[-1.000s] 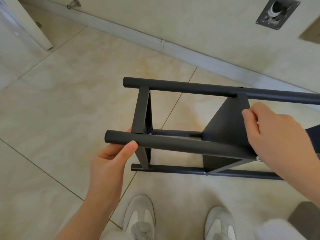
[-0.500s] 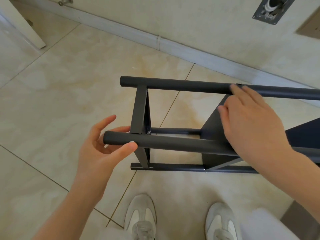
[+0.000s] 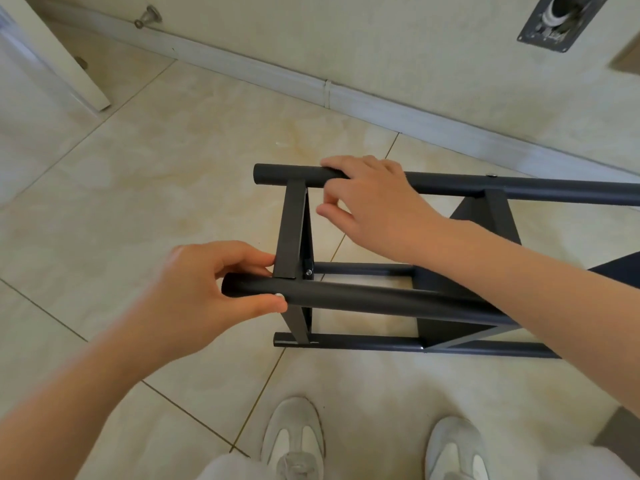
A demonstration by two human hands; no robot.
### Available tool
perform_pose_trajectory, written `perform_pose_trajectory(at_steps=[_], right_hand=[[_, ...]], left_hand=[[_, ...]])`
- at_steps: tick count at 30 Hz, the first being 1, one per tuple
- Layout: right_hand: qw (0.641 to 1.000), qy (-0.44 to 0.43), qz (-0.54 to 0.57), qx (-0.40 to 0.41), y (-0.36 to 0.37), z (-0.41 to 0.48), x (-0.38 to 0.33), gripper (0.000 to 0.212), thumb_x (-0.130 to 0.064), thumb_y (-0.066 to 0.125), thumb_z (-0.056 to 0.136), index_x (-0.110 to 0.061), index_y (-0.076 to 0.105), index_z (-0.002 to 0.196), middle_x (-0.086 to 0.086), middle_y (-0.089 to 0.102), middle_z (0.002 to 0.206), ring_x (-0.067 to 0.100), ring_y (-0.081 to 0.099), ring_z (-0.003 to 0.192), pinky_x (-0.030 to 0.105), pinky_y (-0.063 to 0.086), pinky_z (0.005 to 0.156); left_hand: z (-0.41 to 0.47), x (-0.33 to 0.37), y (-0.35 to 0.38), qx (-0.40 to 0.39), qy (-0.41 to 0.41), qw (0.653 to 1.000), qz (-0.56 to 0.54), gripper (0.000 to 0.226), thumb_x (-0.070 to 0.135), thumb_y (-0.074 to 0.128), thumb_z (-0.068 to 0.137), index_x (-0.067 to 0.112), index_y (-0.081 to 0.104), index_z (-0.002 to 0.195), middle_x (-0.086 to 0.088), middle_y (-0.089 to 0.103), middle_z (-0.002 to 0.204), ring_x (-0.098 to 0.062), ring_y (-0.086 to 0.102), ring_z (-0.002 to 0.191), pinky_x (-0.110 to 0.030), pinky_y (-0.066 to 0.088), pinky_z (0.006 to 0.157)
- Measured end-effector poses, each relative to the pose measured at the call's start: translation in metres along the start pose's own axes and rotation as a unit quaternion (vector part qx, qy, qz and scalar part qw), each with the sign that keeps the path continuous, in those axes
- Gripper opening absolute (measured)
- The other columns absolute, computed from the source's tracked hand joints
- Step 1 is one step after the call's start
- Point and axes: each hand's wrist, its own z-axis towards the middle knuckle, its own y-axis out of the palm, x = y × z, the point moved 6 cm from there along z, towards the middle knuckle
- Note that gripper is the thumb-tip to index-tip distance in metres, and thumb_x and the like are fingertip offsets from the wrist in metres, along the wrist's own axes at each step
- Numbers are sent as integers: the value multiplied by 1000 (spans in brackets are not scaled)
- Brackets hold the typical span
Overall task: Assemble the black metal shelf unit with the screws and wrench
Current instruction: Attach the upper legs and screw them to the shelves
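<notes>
The shelf [image 3: 294,233] lies sideways on the floor [image 3: 138,202], stretching toward 3 o'clock, its parts seemingly joined. The left hand [image 3: 207,292] grips the near pole [image 3: 381,301] at 8 o'clock; the right hand [image 3: 377,209] curls over the far pole [image 3: 519,187] at 12. Likely only checking remains.

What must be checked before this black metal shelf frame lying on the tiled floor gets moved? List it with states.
1. Left hand grips the end of the near black round metal tube: ok.
2. Right hand holds the far black round metal tube: ok.
3. Small silver screw at the flat black crossbar joint is in: ok; tightness cannot tell.
4. Wrench within reach: cannot tell, none in view.
5. White shoes clear of the black metal shelf frame: ok.
</notes>
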Motion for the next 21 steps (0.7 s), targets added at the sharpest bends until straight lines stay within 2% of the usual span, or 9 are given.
perform_pose_trajectory(at_steps=[3, 5, 9, 11, 13, 15, 17, 19, 21], right_hand=[[997, 14, 70, 0, 2, 13, -1, 26, -45, 47, 99, -34, 60, 79, -12, 42, 148, 21, 43, 123, 43, 22, 100], [995, 13, 99, 4, 2, 14, 2, 27, -46, 49, 98, -37, 57, 73, -15, 44, 147, 19, 45, 120, 43, 20, 100], [995, -2, 100, 3, 4, 10, 4, 26, -47, 49, 97, -38, 56, 74, -17, 43, 146, 18, 43, 118, 40, 18, 100], [995, -9, 96, 13, 5, 9, 3, 24, -47, 48, 96, -39, 56, 75, -16, 43, 147, 19, 42, 118, 38, 16, 99], [996, -15, 90, 24, 6, 5, 0, 23, -48, 48, 95, -39, 55, 75, -15, 42, 148, 19, 41, 119, 36, 14, 97], [996, -24, 83, 32, 9, 1, -3, 22, -47, 51, 95, -39, 56, 76, -14, 42, 148, 19, 40, 120, 36, 15, 98], [996, -30, 77, 40, 9, -1, -5, 21, -47, 54, 94, -38, 57, 76, -12, 42, 147, 19, 40, 120, 39, 16, 100], [995, -28, 82, 41, 6, -1, -6, 20, -47, 55, 94, -39, 57, 76, -12, 43, 146, 20, 41, 121, 40, 17, 101], [995, -28, 88, 37, 5, -2, -7, 19, -47, 55, 94, -40, 56, 77, -11, 43, 146, 21, 41, 122, 41, 17, 101]], left_hand=[[3, 1, 1, -3, 15, 1000, -6, 45, 61, 73, 48, 47, 67, 91, 28, 72, 86, 4, 68, 88, -18, 50, 81], [4, 0, 1, 3, 25, 999, -27, 45, 58, 75, 49, 45, 69, 92, 24, 73, 85, 1, 69, 87, -17, 54, 79], [1, -2, 2, -1, 48, 999, -21, 43, 58, 76, 54, 47, 70, 94, 23, 73, 86, -1, 70, 89, -17, 53, 86], [1, -5, 1, 2, 49, 999, -14, 40, 61, 77, 54, 49, 71, 91, 25, 72, 86, 1, 69, 90, -19, 55, 82], [1, -9, -1, 1, 45, 999, 11, 41, 70, 82, 55, 51, 72, 91, 29, 72, 86, 4, 68, 91, -18, 49, 85], [1, -10, -3, 1, 52, 997, 53, 48, 75, 76, 51, 51, 71, 94, 30, 70, 89, 7, 66, 95, -13, 41, 87], [3, -8, -5, 0, 74, 993, 87, 56, 74, 73, 53, 51, 66, 104, 30, 68, 100, 7, 61, 106, -10, 39, 88], [5, -5, -5, -2, 110, 987, 117, 68, 74, 72, 60, 52, 56, 122, 31, 58, 121, 3, 53, 121, -16, 39, 94], [8, -1, -5, -10, 149, 978, 144, 81, 73, 70, 65, 50, 47, 140, 32, 43, 141, -1, 40, 138, -27, 35, 108]])
